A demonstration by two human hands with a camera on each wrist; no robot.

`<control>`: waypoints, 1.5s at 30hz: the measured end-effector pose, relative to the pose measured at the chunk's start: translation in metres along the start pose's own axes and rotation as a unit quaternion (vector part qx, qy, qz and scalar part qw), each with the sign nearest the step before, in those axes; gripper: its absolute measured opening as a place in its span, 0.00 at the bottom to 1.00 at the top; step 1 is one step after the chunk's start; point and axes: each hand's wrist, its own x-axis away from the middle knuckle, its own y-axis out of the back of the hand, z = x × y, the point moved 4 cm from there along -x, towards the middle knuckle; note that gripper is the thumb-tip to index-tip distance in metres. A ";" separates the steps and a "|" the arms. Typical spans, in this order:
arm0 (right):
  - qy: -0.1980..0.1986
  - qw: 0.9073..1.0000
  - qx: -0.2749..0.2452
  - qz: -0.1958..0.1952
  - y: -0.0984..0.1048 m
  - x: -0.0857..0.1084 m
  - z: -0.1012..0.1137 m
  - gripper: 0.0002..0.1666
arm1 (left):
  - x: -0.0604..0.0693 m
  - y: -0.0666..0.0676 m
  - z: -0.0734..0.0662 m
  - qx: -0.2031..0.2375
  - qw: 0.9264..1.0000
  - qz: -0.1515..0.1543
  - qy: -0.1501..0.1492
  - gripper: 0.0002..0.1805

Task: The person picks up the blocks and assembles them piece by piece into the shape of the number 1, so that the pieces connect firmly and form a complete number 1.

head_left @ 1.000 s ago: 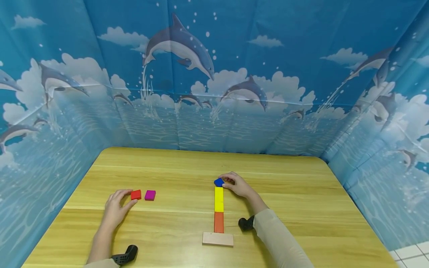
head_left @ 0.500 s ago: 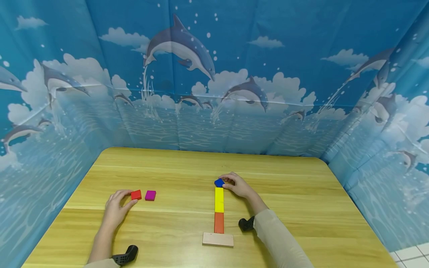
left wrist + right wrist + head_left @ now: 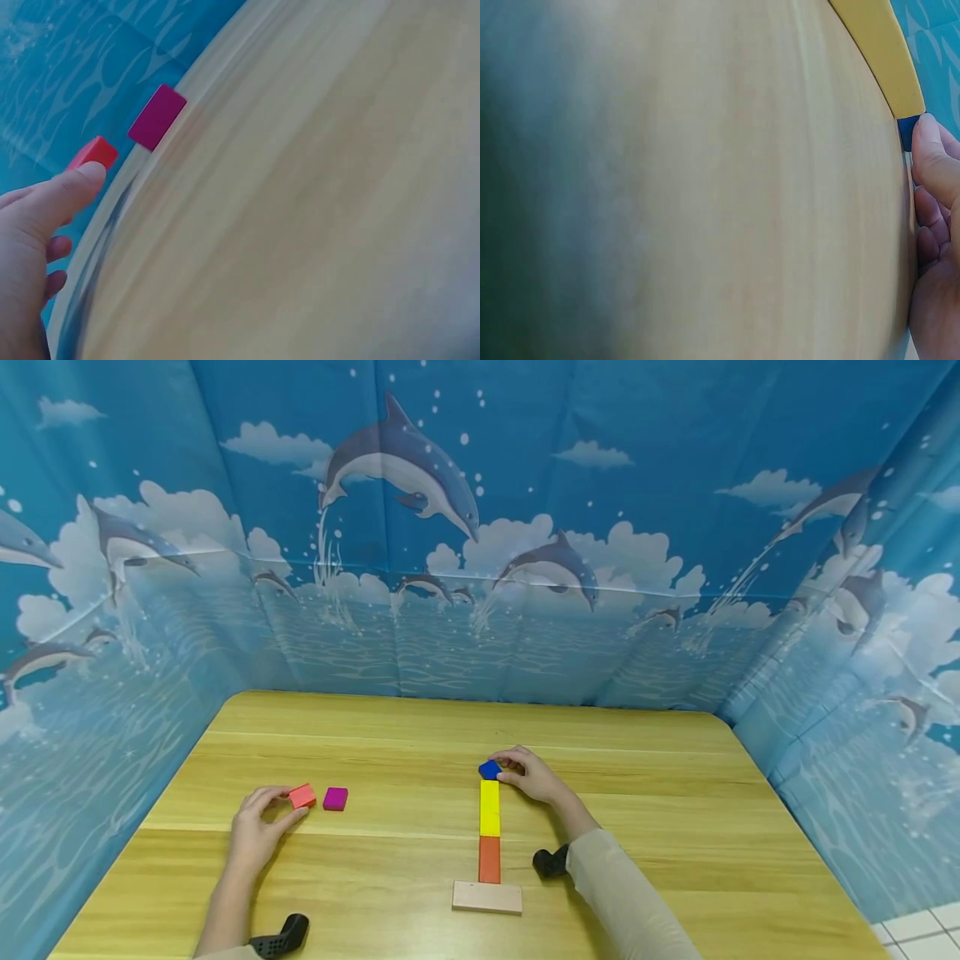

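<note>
Our left hand (image 3: 257,827) pinches a bright red, seemingly wooden block (image 3: 302,796); near its three o'clock side lies a flat magenta square block (image 3: 335,798). Our right hand (image 3: 534,775) pinches a small blue angular block (image 3: 489,769) touching the twelve o'clock end of a yellow rectangular block (image 3: 490,807). Towards six o'clock follow an orange-red rectangular block (image 3: 489,860) and a crosswise pale wooden bar (image 3: 487,897). We judge four pieces lined up; two, towards nine o'clock on the wood-grain tabletop (image 3: 675,793), not yet joined.
</note>
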 end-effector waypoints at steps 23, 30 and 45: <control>-0.072 0.997 0.033 0.011 -0.001 -0.001 0.001 0.17 | -0.015 -0.047 -0.047 0.114 0.993 0.013 0.013 0.20; -0.079 0.996 0.028 0.012 -0.002 -0.001 0.001 0.17 | -0.019 -0.070 -0.065 0.127 0.991 0.046 0.006 0.19; -0.075 0.997 0.032 0.010 -0.001 -0.001 0.002 0.17 | -0.025 -0.114 -0.085 0.142 0.985 0.102 -0.015 0.19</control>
